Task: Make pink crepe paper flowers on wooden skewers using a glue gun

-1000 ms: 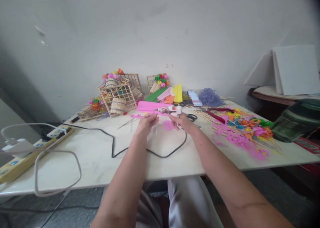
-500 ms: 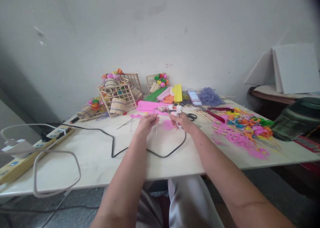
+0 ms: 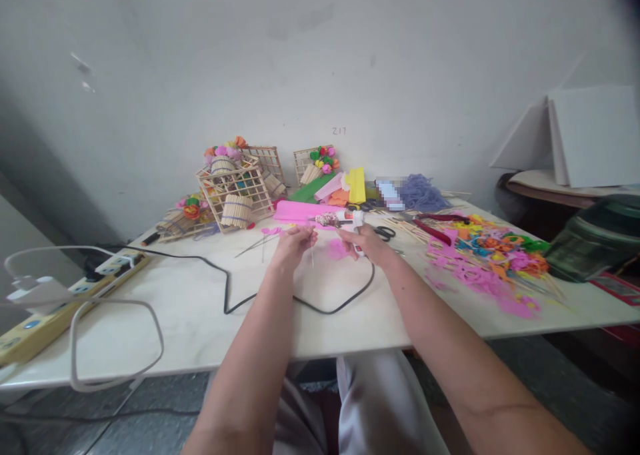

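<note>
My right hand point(image 3: 373, 244) is wrapped round a white hot glue gun point(image 3: 358, 220), whose nozzle points left. Pale, lumpy glue residue or wrapping covers the front of the gun. Close to the nozzle, my left hand point(image 3: 296, 243) is closed in a pinch on a thin stem point(image 3: 313, 256) that hangs below the fingers; its upper end is too small to make out. Behind both hands lies a sheet of pink crepe paper point(image 3: 293, 210). Left of my left hand, thin stems with pink petals point(image 3: 270, 231) rest on the white table point(image 3: 200, 335).
The glue gun's black cord point(image 3: 226, 288) loops across the table to a power strip point(image 3: 75, 302). Scissors point(image 3: 385, 233), red-handled pliers point(image 3: 435, 228) and paper scraps point(image 3: 475, 272) lie to the right, near a dark green container point(image 3: 585, 248). Stick baskets point(image 3: 240, 195) stand at the back left.
Almost nothing differs; the whole view has shifted very slightly. Both hands keep their hold and the glue gun stays near my left fingers.
</note>
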`<state>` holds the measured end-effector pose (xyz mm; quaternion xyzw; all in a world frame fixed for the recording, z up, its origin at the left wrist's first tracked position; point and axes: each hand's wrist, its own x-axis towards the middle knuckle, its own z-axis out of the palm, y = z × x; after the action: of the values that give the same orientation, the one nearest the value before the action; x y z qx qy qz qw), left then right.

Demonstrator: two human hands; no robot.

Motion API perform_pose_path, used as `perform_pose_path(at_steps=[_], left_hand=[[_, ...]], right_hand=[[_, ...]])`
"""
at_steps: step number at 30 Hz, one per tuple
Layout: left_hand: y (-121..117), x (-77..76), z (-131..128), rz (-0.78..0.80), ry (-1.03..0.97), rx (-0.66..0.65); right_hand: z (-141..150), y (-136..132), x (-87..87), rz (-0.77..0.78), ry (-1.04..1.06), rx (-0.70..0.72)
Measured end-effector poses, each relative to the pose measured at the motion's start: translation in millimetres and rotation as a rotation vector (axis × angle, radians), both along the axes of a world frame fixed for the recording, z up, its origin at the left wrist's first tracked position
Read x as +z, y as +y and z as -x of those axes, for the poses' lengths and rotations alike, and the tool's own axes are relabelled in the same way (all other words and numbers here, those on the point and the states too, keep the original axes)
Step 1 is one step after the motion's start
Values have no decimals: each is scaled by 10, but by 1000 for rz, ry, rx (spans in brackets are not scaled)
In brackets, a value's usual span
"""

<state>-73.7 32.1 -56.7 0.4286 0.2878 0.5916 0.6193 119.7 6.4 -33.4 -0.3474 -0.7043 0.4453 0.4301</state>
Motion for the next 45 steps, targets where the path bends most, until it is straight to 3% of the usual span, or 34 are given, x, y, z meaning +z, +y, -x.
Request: perform_pose_path(at_steps=[17,45], left_hand=[[11,-2,0,24,-1,21],[-5,-6,-14,61,8,-36]], right_hand=[[20,-6,-19,33,-7,31],[42,-10,-10,3,-12,-55]])
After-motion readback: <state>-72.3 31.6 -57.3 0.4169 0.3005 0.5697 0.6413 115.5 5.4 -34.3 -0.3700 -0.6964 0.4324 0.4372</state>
